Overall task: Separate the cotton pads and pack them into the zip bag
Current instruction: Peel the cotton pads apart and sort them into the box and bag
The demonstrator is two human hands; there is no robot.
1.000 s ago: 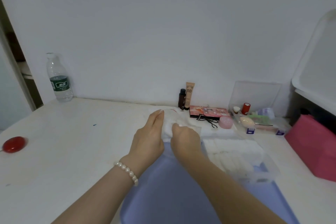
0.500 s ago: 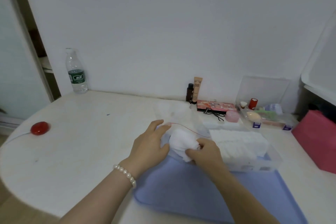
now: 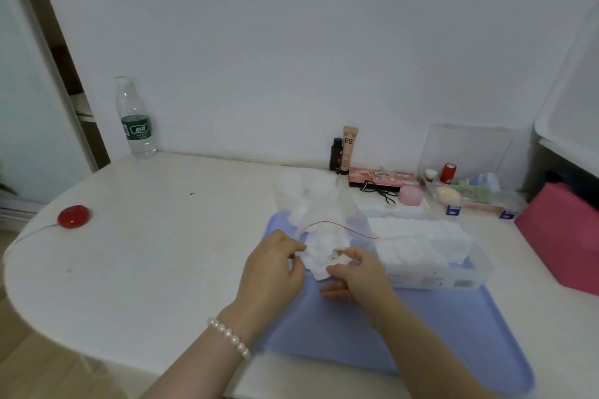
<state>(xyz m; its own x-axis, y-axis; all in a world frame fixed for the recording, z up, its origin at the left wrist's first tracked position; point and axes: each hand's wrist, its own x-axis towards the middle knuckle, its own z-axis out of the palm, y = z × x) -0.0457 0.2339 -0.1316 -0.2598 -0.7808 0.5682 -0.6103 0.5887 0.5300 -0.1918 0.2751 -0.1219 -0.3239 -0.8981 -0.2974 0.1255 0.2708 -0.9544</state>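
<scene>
A clear zip bag (image 3: 319, 204) with a red zip line lies across the far end of a blue tray (image 3: 431, 330), holding some white cotton pads. At its near mouth sits a clump of white cotton pads (image 3: 321, 251). My left hand (image 3: 275, 269) pinches the bag's near edge at the left of the clump. My right hand (image 3: 356, 272) pinches the pads from the right. A clear box (image 3: 434, 278) with rows of cotton pads stands just right of my hands.
A water bottle (image 3: 136, 120) stands at the back left and a red round object (image 3: 74, 216) on a cord lies at the left. Cosmetics (image 3: 348, 149), a pink compact (image 3: 410, 195) and a clear organiser (image 3: 470, 194) line the back wall. A pink box (image 3: 564, 236) sits at the right.
Both hands drew back toward me with the bag mouth and the clump of pads. The view tilted down and shifted, showing more of the table's left edge.
</scene>
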